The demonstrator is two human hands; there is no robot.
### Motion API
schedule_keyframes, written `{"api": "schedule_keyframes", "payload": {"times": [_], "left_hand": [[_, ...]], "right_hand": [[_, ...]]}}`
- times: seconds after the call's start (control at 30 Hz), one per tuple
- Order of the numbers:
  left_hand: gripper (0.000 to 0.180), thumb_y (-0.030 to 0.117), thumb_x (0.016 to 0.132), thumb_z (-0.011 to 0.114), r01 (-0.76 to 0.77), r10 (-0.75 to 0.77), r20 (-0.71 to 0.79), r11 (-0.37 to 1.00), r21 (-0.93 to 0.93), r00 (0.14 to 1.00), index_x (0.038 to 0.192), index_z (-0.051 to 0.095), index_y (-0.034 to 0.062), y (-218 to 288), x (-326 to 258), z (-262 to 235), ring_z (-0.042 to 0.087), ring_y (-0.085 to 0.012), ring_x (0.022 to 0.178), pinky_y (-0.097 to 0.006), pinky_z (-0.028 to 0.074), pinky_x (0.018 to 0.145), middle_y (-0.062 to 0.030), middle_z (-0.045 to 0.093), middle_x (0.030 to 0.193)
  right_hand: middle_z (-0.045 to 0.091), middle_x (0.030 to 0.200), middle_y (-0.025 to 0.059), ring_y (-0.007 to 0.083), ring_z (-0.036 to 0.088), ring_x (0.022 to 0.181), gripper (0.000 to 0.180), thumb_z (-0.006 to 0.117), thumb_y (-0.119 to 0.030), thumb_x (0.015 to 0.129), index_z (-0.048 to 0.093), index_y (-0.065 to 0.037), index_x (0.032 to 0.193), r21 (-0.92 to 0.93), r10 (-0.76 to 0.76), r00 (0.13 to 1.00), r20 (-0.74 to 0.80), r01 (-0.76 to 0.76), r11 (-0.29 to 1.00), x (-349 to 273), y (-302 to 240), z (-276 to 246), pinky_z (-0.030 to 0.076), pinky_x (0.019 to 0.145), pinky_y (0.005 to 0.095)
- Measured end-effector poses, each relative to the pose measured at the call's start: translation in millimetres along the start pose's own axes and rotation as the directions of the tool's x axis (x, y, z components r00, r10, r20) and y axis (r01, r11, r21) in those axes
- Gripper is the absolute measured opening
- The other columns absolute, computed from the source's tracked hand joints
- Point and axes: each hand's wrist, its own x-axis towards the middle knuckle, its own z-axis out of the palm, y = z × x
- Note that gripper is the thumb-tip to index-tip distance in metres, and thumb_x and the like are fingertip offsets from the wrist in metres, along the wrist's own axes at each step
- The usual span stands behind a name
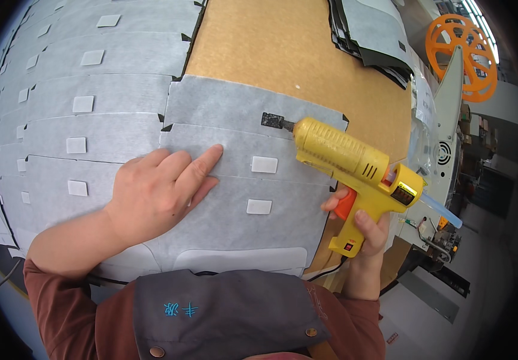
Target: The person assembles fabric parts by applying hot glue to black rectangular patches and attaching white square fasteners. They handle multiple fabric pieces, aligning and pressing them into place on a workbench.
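Note:
My right hand (pixel 372 237) grips a yellow hot glue gun (pixel 342 150) by its handle, fingers at the orange trigger (pixel 346 204). A translucent glue stick (pixel 442 208) sticks out of its back end. The gun's nozzle is at a small black rectangle (pixel 271 120) on a grey fabric-like sheet (pixel 217 99). Below it, a white rectangular tab (pixel 264 165) and another white tab (pixel 259 207) lie on overlapping grey sheets. My left hand (pixel 154 189) rests on these sheets with index finger and thumb stretched out, the other fingers bent, holding nothing.
Rows of similar grey sheets with white tabs (pixel 83 104) cover the left of the table. A brown board surface (pixel 259 42) shows at the back. Stacked grey and black sheets (pixel 376 36) lie far right. Beyond the edge stands a machine with an orange reel (pixel 460 57). A black cord (pixel 328 270) runs from the gun.

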Motion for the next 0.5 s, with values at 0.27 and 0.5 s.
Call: {"api": "schedule_keyframes", "payload": {"times": [0.27,0.5], "left_hand": [[0.053,0.017,0.072,0.078,0.011,-0.011,0.016,1.000,-0.006,1.000,0.122,0.064,0.0086,0.6,0.2,-0.8,0.043,-0.0148,0.053,-0.029,0.035,0.045,0.0005,0.042,0.064],[0.054,0.017,0.071,0.078,0.003,-0.003,0.010,1.000,-0.016,1.000,0.122,0.063,0.0087,-0.2,-0.4,-0.8,0.043,-0.0149,0.053,-0.029,0.036,0.045,0.0006,0.042,0.064]], "right_hand": [[0.064,0.102,0.0187,0.0278,0.067,0.091,0.057,0.065,-0.025,0.080,0.049,0.007,0.124,0.031,0.027,0.998,0.059,-0.029,0.999,-1.5,-5.4,2.4,0.053,0.075,0.0326],[0.064,0.105,0.0182,0.0271,0.065,0.096,0.057,0.065,-0.021,0.083,0.046,0.006,0.129,0.011,0.031,0.983,0.181,-0.034,0.999,10.1,-5.6,-0.6,0.051,0.080,0.0337]]}}
